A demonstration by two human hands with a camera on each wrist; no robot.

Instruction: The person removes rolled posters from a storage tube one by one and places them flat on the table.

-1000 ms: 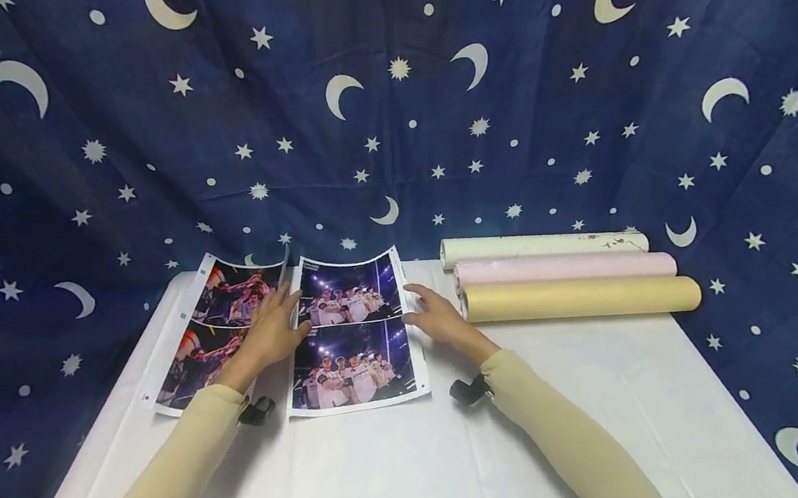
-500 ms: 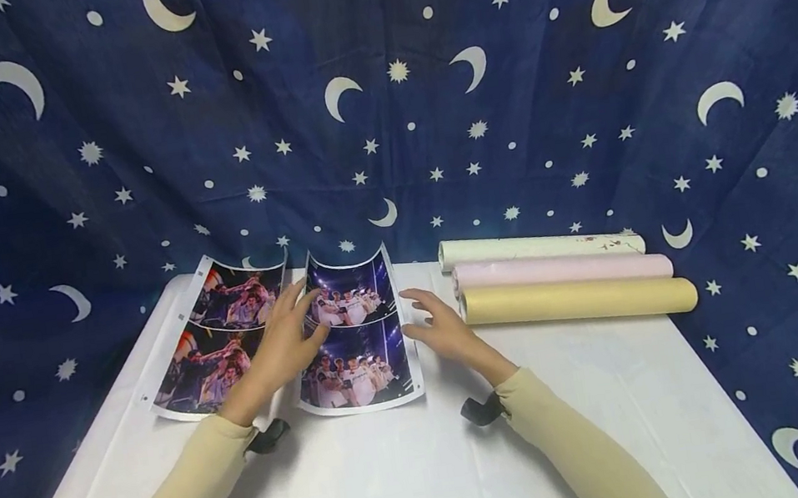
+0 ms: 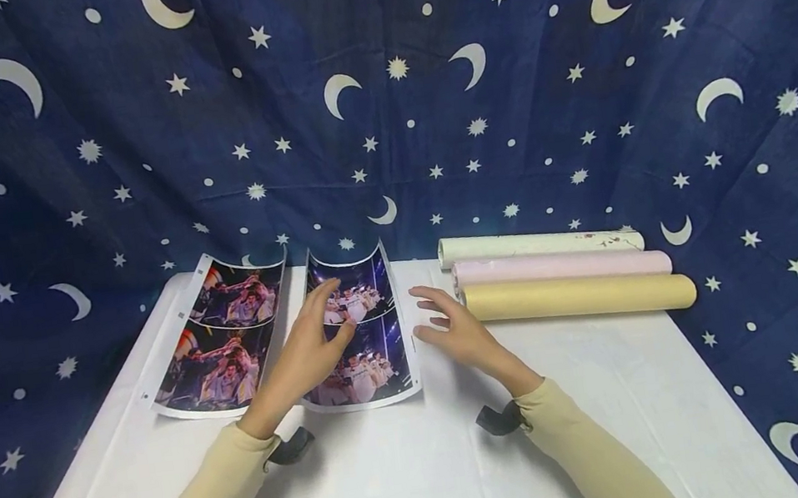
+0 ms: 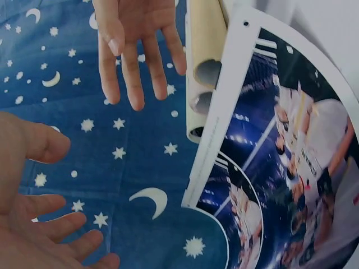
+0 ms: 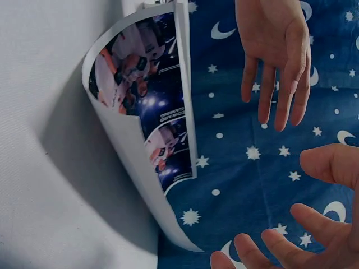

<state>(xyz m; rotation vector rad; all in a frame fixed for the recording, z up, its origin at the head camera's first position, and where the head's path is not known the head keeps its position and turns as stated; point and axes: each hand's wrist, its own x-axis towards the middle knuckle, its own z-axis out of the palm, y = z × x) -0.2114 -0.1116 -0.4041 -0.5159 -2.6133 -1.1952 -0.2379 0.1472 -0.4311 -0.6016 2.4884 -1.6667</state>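
Note:
Two printed photo posters lie side by side on the white table. The right poster (image 3: 379, 369) shows a group in white shirts, printed twice, and its long sides curl upward. Over its left part hovers my left hand (image 3: 306, 349), fingers spread and loosely bent, holding nothing. My right hand (image 3: 463, 333) is just off its right edge, fingers relaxed. The left poster (image 3: 222, 377), with a reddish stage picture printed twice, also curls at its sides. In the left wrist view the curled right poster (image 4: 303, 140) stands apart from both hands.
Three rolls lie at the back right of the table (image 3: 399, 476): a yellow roll (image 3: 579, 296) in front, a pink roll (image 3: 560, 268) behind it, and a cream roll (image 3: 542, 242) with a floral print farthest back. A dark blue curtain (image 3: 385, 141) with moons and stars hangs behind.
My left hand has left the gap between the posters and moved right, over the right poster. My right hand has drawn back from that poster's edge. Its sides have curled up more.

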